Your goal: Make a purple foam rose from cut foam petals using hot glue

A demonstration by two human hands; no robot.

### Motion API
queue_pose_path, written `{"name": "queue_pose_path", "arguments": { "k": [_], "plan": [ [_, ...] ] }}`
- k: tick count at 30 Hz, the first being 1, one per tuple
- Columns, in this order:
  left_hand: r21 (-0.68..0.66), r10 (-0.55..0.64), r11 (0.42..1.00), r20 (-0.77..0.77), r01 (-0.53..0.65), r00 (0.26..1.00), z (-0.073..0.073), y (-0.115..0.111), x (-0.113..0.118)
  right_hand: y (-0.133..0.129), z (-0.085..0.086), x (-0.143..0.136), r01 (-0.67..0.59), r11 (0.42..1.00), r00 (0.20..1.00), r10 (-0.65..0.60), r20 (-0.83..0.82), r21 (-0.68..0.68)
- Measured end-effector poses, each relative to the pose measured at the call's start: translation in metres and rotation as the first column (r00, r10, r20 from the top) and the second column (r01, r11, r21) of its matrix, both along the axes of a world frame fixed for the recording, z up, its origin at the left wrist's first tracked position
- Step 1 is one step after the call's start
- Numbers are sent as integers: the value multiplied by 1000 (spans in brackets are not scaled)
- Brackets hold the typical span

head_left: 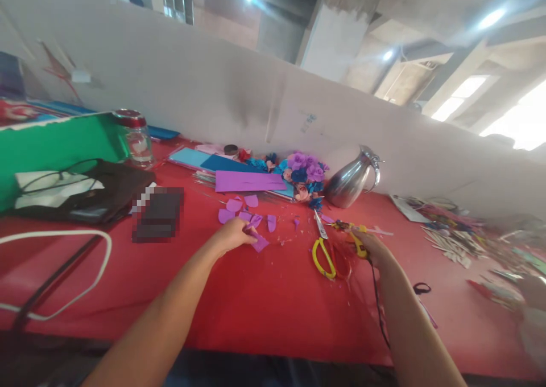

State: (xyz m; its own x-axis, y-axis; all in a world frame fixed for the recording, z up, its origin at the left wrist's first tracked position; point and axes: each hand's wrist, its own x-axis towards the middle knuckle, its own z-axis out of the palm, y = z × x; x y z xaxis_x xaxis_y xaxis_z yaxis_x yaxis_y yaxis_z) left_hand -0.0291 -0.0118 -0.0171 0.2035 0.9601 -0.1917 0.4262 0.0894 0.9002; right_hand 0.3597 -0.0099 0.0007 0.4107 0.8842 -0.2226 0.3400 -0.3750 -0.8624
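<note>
My left hand [232, 236] is closed on a purple paper petal [260, 242] between thumb and fingers. Around it lie several more purple petals [234, 205] on the red table. My right hand [370, 246] grips a yellow glue gun [360, 243], whose nozzle points left and whose dark cord [377, 301] runs down to the table's front edge. Part of the gun is hidden by the fingers. Just left of it, scissors [325, 259] with one yellow and one red handle loop lie with their blades pointing away from me.
Behind the petals are a purple paper strip [247, 181], blue sheets [187, 157] and a bunch of paper flowers [305, 171]. A metal jug [350, 179] stands by the white partition [239, 79]. Sticks [447, 245] lie right; a glass jar [139, 142] and brown bag [115, 190] are left.
</note>
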Motion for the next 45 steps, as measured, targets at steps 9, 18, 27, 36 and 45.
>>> {"name": "queue_pose_path", "arguments": {
  "k": [9,18,27,36,45],
  "plan": [
    [180,-90,981,76,75,993,-7,7,1,-4,23,-67,-89,963,854,-57,518,254],
    [259,-126,956,-74,141,989,14,-6,9,-7,13,-211,-842,521,527,739,420,139],
    [267,101,951,206,-155,973,16,-10,17,5,1,-183,-375,853,885,446,-135,362],
    [-94,152,988,629,-120,763,16,-18,35,-8,14,-193,-31,946,639,266,-722,322],
    [-149,211,977,665,-150,717,10,-16,39,-13,8,-201,-31,946,575,280,-769,321]
  ]
}}
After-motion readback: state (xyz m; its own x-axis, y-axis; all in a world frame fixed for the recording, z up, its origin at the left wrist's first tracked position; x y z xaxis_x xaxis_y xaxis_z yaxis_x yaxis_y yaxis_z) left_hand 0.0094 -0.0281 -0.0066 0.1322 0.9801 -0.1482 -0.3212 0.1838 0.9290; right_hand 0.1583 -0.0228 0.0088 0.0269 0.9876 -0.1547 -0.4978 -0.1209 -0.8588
